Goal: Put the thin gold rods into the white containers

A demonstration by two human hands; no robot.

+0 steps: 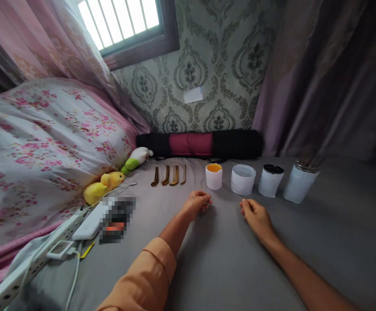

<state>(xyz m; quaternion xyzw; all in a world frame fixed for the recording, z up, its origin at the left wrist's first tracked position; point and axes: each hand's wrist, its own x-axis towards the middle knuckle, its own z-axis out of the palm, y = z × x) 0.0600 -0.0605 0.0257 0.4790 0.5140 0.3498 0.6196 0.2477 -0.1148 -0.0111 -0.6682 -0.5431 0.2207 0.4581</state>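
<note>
My left hand is closed in a pinch just in front of a white-wrapped cup with orange inside. Something small and pale may show at its fingertips, too small to name. My right hand is curled shut, fingertips together, in front of a wide white-wrapped container; whatever its fingers may hold is hidden. Further right stand a white-wrapped tin with a dark top and a taller white-wrapped jar holding thin dark sticks. Several small bundles of thin golden-brown bent sticks lie in a row left of the cups.
A black and maroon roll lies along the patterned wall. On the left are plush toys, a power strip with cables, a white power bank and floral bedding. Grey cloth covers the surface.
</note>
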